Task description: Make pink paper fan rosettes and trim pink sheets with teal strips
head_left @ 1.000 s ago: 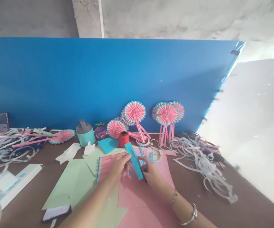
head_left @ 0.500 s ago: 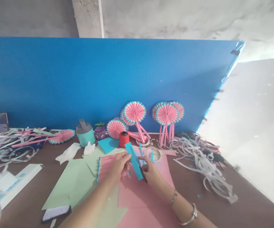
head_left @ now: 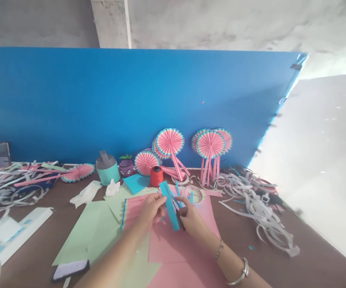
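My left hand (head_left: 154, 208) pinches a blue paper strip (head_left: 170, 212) near its upper part, holding it tilted above the pink paper. In my right hand (head_left: 190, 216) is a pair of scissors (head_left: 180, 221) with dark handles, partly hidden by the fingers. Their blades lie along the right edge of the strip, where a narrow sliver stands apart from it. Beneath both hands lie pink paper sheets (head_left: 175, 250). A pleated pink sheet (head_left: 132, 210) with a blue edge rests left of my left hand. Just beyond the right hand is a roll of tape (head_left: 194, 195).
Behind stand a red thread spool (head_left: 156, 177), blue paper (head_left: 137, 183), a teal cup (head_left: 108, 170) and pink pleated fans (head_left: 211, 144) against a blue panel (head_left: 131, 100). Green sheets (head_left: 91, 228) and a power strip (head_left: 17, 244) lie left, tangled white strips (head_left: 259, 208) right.
The blue strip has shifted slightly right and stands more upright. A narrow sliver now shows more clearly apart from its right edge by the scissors. Both hands have barely moved.
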The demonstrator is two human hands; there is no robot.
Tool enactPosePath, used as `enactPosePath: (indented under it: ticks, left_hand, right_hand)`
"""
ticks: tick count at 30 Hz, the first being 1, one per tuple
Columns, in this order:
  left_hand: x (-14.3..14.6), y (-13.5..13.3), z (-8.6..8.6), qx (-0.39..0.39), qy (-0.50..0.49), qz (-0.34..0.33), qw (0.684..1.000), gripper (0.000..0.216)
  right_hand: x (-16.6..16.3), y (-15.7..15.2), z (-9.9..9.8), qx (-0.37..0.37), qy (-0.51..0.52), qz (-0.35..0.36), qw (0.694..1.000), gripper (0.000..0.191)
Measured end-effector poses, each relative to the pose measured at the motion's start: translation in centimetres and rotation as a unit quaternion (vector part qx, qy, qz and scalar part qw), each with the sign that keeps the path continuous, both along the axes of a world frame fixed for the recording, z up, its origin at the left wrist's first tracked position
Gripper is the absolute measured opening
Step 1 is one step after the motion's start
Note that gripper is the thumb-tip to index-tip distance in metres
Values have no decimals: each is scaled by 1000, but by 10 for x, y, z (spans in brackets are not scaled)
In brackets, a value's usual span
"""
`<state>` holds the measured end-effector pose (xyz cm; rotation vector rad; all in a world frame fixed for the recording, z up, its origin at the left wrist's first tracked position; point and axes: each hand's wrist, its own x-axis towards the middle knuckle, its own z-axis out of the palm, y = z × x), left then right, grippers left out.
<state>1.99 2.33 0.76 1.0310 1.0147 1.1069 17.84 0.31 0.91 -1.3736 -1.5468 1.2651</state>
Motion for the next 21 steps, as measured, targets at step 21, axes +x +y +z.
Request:
enactPosePath:
  ticks: [21]
  left_hand:
    - [1,2,-9,26,50,-31,998,32]
  right_hand:
    - [3,5,-8,14,2,-2,1000,56]
